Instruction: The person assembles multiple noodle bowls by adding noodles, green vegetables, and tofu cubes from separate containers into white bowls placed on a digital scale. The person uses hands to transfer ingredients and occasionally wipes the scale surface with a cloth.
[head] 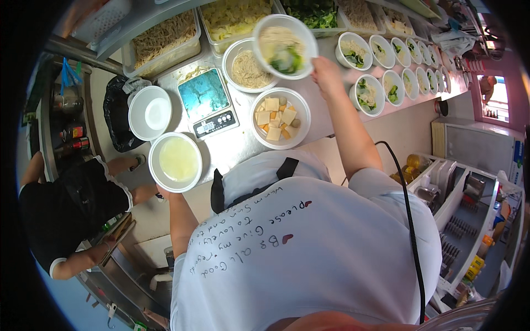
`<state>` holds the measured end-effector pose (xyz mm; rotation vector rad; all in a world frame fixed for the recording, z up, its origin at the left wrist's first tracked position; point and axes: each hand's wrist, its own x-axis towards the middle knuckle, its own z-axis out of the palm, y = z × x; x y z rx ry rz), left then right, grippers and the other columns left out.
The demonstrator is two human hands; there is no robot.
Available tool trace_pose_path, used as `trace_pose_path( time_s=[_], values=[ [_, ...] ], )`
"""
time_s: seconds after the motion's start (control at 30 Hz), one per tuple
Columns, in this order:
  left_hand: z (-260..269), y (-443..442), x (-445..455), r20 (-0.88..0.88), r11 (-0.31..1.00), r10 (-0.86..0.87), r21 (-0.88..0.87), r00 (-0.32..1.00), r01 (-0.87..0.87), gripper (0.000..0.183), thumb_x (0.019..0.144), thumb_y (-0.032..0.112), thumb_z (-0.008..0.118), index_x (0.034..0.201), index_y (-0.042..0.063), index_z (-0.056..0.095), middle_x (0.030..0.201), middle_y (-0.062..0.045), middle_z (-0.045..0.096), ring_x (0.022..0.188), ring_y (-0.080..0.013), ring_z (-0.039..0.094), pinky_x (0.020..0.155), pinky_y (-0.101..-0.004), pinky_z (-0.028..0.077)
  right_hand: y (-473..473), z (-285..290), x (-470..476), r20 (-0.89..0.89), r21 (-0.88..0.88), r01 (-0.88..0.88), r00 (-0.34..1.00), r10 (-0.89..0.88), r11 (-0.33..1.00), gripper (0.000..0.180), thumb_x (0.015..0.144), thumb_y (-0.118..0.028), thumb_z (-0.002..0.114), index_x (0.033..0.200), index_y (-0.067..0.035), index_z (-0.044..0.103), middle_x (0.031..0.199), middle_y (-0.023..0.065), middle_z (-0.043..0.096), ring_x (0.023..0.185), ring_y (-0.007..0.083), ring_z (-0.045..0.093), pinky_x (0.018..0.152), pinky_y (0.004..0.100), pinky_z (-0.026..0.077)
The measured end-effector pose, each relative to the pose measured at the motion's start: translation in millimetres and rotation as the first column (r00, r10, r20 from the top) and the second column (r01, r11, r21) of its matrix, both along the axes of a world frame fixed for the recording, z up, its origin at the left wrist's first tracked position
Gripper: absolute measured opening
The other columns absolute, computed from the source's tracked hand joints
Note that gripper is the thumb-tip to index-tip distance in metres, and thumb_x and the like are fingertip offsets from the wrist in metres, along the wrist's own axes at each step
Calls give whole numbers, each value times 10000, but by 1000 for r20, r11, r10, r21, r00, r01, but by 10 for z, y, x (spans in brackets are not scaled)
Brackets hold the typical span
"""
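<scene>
My right hand grips the rim of a white plastic bowl holding pale shreds and chopped greens, raised over the worktop. My left hand, mostly hidden, holds up a white bowl with pale yellowish contents at the counter's near left edge. Beside it is a white bowl that looks empty. Between my hands a digital kitchen scale lies on the steel worktop with nothing on its platform. A bowl of pale shreds sits partly under the raised bowl, and a bowl of cubed pieces and balls stands nearer me.
Along the back stand plastic tubs of shreds, chopped yellowish vegetable and greens. Two rows of filled bowls run off to the right. A black-lined bin is left of the counter; another person stands at far left.
</scene>
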<state>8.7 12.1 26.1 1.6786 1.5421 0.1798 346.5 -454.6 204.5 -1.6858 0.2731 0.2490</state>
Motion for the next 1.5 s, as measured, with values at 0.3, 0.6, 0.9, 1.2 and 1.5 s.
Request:
trace_pose_path(
  time_s=[0.3, 0.6, 0.9, 1.2, 1.5],
  values=[
    [-24, -1, 2, 25, 1000, 13, -12, 1000, -13, 360, 903, 403, 577, 1057, 109, 718, 1081, -112, 729, 990, -297, 694, 823, -391, 539, -1076, -968, 98, -64, -239, 378, 913, -403, 894, 261, 880, -225, 573, 830, 11, 673, 648, 81, 653, 519, 138, 537, 515, 309, 430],
    [-87, 2, 14, 73, 999, 37, -18, 997, -36, 359, 906, 402, 577, 1053, 106, 718, 1078, -113, 729, 985, -298, 695, 820, -392, 540, -901, -1165, 309, -168, -85, 391, 901, -400, 916, 329, 955, -281, 565, 907, 31, 659, 681, 123, 662, 502, 195, 564, 499, 351, 453],
    [-121, -57, -157, 200, 991, 135, -30, 970, -132, 358, 908, 401, 576, 1048, 104, 719, 1075, -114, 730, 981, -299, 696, 817, -392, 540, 226, -322, 315, 505, -514, 154, 849, 153, 844, 335, 920, -206, 629, 1188, -6, 643, 1097, 172, 667, 991, 292, 641, 898, 390, 501],
    [-134, -46, -108, -124, 999, -25, 31, 992, 29, 305, 895, 344, 567, 1049, 119, 704, 1072, -116, 729, 987, -323, 691, 818, -412, 538, 3263, -474, -324, 185, -813, -411, 490, 852, 413, 592, 891, -362, 668, 1318, 26, 534, 1113, 261, 656, 1073, 352, 647, 943, 422, 516],
    [12, -104, -82, -198, 1000, 16, 29, 980, -11, 298, 905, 341, 501, 1034, 142, 681, 1052, -126, 717, 982, -352, 669, 799, -442, 523, 3956, -675, -249, -21, -796, -528, 512, 859, 295, 375, 834, -179, 660, 1096, 72, 566, 1000, 321, 665, 962, 456, 651, 857, 494, 529]
  ],
)
